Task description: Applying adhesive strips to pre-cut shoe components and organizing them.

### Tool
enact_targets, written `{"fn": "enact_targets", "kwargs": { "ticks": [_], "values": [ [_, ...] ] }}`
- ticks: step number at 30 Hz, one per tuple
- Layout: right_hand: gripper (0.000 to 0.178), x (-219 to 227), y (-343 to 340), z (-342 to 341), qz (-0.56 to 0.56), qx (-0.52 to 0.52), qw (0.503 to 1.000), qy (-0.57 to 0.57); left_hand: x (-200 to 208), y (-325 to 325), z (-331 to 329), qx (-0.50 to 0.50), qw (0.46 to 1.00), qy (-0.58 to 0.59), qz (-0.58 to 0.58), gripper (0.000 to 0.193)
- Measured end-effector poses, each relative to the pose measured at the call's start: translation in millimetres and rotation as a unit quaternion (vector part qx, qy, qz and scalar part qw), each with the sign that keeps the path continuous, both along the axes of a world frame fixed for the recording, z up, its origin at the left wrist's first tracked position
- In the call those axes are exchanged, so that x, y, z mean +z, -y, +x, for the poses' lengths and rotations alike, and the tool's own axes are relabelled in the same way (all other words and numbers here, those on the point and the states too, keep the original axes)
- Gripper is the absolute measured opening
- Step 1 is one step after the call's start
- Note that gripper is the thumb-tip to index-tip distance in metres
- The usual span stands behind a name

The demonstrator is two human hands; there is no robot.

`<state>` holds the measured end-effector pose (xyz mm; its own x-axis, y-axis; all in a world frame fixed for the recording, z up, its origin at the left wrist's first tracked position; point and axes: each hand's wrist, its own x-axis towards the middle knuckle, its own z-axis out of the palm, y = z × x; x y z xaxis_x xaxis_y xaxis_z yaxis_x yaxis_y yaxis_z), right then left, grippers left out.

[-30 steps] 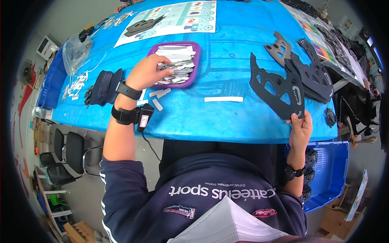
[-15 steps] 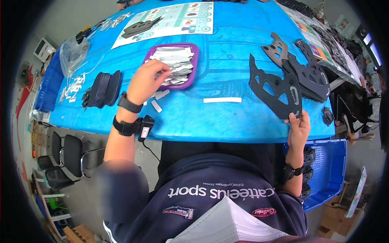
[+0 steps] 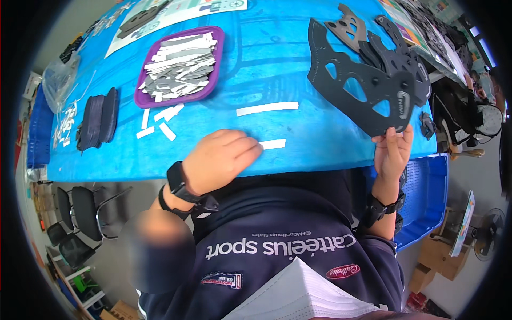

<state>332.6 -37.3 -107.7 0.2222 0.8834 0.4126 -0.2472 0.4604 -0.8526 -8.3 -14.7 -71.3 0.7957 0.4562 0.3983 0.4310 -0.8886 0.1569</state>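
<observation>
My left hand [image 3: 224, 160] is low over the table's front edge, fingers closed on one end of a short white strip [image 3: 274, 144]. Just beyond it, a longer white strip [image 3: 268, 109] lies flat on the blue table cover. My right hand [image 3: 392, 152] pinches the near edge of a flat black cut-out panel [image 3: 394, 88] with curved outline and several holes. The panel partly covers more black panels [image 3: 397, 60]. A purple tray [image 3: 220, 69] full of white and grey strips [image 3: 181, 69] stands left of centre, with several loose strips [image 3: 166, 132] near it.
Dark flat pieces [image 3: 98, 120] are stacked at the left, near a clear plastic bag [image 3: 60, 82]. A grey-brown panel [image 3: 349, 31] lies at the far right. Below the table's right edge is a blue crate [image 3: 434, 208]. A printed sheet [image 3: 184, 18] lies at the back.
My left hand has come from the purple tray towards me and to the right, and now has a white strip in it. My right hand still holds the black panel. The view has shifted.
</observation>
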Motion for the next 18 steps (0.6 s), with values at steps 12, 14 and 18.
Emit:
{"fn": "enact_targets", "kwargs": {
  "ticks": [12, 14, 18],
  "values": [
    [0.030, 56.0, 13.2, -49.8, -0.082, 0.073, 0.993, 0.050, 7.2, 1.2, -5.7, 0.058, 0.618, 0.473, -0.625, 0.051],
    [0.032, 52.4, 4.4, -51.3, -0.074, 0.089, 0.993, 0.037, 11.2, -2.4, 2.5, 0.097, 0.604, 0.506, -0.608, 0.048],
    [0.035, 39.5, -11.8, -58.6, -0.035, 0.027, 0.994, 0.104, 7.0, 1.1, -1.2, 0.043, 0.674, 0.409, -0.614, 0.039]
  ]
}}
